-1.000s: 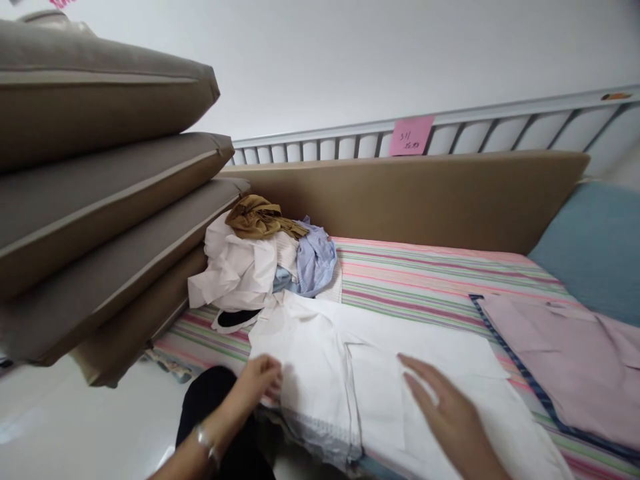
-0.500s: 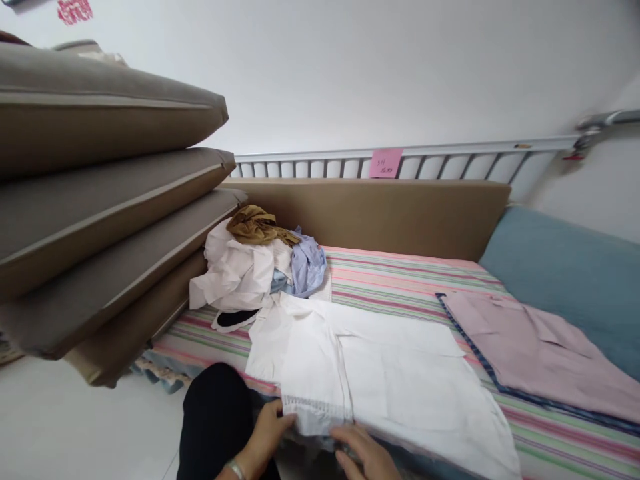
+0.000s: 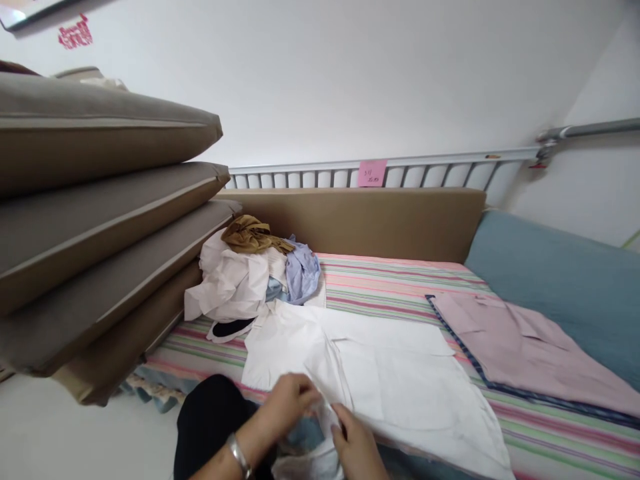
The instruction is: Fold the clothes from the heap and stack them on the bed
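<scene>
Pinching with left hand (image 3: pixel 293 400) and right hand (image 3: pixel 355 447), both closed on the near-left edge of white cotton shirt (image 3: pixel 400 373). Spread flat on striped bed sheet (image 3: pixel 390 280), long axis left to right, stretching rightward from both hands toward folded pink shirt (image 3: pixel 515 340).

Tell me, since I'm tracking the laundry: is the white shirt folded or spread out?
Mostly spread: the white shirt lies flat on the striped sheet; left hand and right hand bunch its near edge.
</scene>
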The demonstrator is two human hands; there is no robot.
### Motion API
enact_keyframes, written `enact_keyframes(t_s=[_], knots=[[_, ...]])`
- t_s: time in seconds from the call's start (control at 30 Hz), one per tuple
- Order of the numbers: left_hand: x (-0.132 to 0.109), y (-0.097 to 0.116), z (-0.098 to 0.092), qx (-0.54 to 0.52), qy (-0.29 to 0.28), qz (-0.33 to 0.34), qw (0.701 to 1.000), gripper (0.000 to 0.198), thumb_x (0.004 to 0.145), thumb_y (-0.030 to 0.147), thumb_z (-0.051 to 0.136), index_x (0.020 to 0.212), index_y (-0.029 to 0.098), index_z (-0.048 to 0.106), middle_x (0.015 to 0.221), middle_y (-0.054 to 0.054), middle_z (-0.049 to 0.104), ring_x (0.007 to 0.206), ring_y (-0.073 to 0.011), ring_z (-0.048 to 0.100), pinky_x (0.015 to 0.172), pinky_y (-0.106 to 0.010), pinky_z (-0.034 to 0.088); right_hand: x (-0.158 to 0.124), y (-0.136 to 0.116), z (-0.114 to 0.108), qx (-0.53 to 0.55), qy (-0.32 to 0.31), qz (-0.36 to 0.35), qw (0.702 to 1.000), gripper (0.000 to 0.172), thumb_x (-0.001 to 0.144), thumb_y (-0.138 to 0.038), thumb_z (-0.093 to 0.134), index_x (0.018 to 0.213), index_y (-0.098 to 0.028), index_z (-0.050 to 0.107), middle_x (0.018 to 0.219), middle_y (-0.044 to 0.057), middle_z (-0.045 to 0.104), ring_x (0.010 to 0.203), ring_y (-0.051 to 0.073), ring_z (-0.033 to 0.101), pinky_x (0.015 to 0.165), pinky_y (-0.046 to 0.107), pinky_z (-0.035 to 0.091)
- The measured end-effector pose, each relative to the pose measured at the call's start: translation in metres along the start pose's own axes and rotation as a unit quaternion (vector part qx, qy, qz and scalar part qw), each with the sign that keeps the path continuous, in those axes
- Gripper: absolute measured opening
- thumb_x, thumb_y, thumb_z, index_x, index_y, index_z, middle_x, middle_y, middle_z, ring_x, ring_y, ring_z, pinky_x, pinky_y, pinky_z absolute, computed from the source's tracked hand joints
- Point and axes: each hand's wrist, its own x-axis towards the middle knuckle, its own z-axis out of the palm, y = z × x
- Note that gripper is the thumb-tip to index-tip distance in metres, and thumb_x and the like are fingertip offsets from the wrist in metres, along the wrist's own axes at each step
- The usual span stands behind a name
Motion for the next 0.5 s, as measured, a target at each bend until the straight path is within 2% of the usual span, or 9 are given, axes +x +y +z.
enact_keyframes(t_s=[0.07,0.1,0.2,0.27,0.33,0.4,0.43,0.5], knots=[[0.024,0.009,-0.029,0.111,0.079,0.059,0.989,0.025,0.08,0.026,0.046,0.082,0.015,0.068,0.081,-0.005,0.071,0.077,-0.0165,0.063,0.071,-0.025,0.046,0.004,-0.006,-0.01,0.022,-0.012,-0.012,1.0,0.036,0.071,-0.019,0.039,0.095,-0.019,0.065,0.095,0.005,0.069,0.092,0.02,0.062,0.084,0.029,0.044],[0.039,0.013,-0.041,0.159,0.098,0.081,0.979,0.028,0.083,0.023,0.042,0.09,0.015,0.068,0.091,-0.006,0.071,0.085,-0.0165,0.063,0.078,-0.025,0.045,0.007,-0.009,-0.015,0.039,-0.025,-0.02,0.999,0.033,0.07,-0.02,0.039,0.091,-0.019,0.065,0.09,0.005,0.069,0.087,0.02,0.062,0.08,0.029,0.044],[0.091,0.014,-0.066,0.225,0.081,0.097,0.966,0.032,0.085,0.013,0.039,0.103,0.016,0.065,0.111,-0.006,0.066,0.104,-0.0147,0.058,0.094,-0.025,0.038,0.019,-0.017,-0.032,0.08,-0.052,-0.023,0.995,0.022,0.071,-0.026,0.044,0.076,-0.017,0.063,0.072,0.002,0.065,0.072,0.018,0.058,0.067,0.027,0.042],[0.125,0.003,-0.073,0.253,0.048,0.081,0.963,0.031,0.084,0.009,0.041,0.102,0.016,0.065,0.112,-0.007,0.065,0.106,-0.0149,0.057,0.097,-0.027,0.037,0.034,-0.021,-0.052,0.121,-0.068,0.007,0.99,0.019,0.069,-0.032,0.048,0.069,-0.017,0.06,0.062,0.0,0.06,0.063,0.015,0.054,0.059,0.026,0.039],[0.154,-0.014,-0.076,0.285,0.019,0.053,0.957,0.023,0.085,0.011,0.047,0.098,0.014,0.065,0.107,-0.008,0.066,0.103,-0.0166,0.058,0.096,-0.033,0.039,0.055,-0.022,-0.083,0.182,-0.104,0.056,0.976,0.022,0.066,-0.037,0.055,0.07,-0.016,0.059,0.06,-0.002,0.058,0.058,0.013,0.051,0.056,0.024,0.037],[0.175,-0.033,-0.079,0.314,-0.006,0.023,0.949,0.016,0.086,0.021,0.052,0.095,0.013,0.064,0.103,-0.007,0.066,0.099,-0.0178,0.059,0.093,-0.04,0.042,0.079,-0.016,-0.123,0.235,-0.127,0.091,0.959,0.028,0.064,-0.04,0.061,0.08,-0.016,0.061,0.067,-0.001,0.062,0.061,0.012,0.054,0.057,0.023,0.038],[0.184,-0.042,-0.081,0.326,-0.018,0.013,0.945,0.017,0.086,0.026,0.054,0.093,0.013,0.063,0.101,-0.006,0.066,0.097,-0.0179,0.059,0.091,-0.042,0.043,0.09,-0.009,-0.144,0.248,-0.114,0.103,0.957,0.031,0.064,-0.04,0.062,0.085,-0.017,0.061,0.073,0.0,0.064,0.065,0.013,0.056,0.06,0.024,0.04],[0.196,-0.057,-0.084,0.342,-0.04,0.006,0.939,0.016,0.086,0.027,0.054,0.089,0.014,0.063,0.098,-0.005,0.066,0.096,-0.0179,0.06,0.091,-0.042,0.043,0.106,0.011,-0.182,0.245,-0.034,0.15,0.957,0.038,0.065,-0.04,0.063,0.097,-0.02,0.061,0.085,0.003,0.067,0.074,0.015,0.06,0.067,0.027,0.044]])
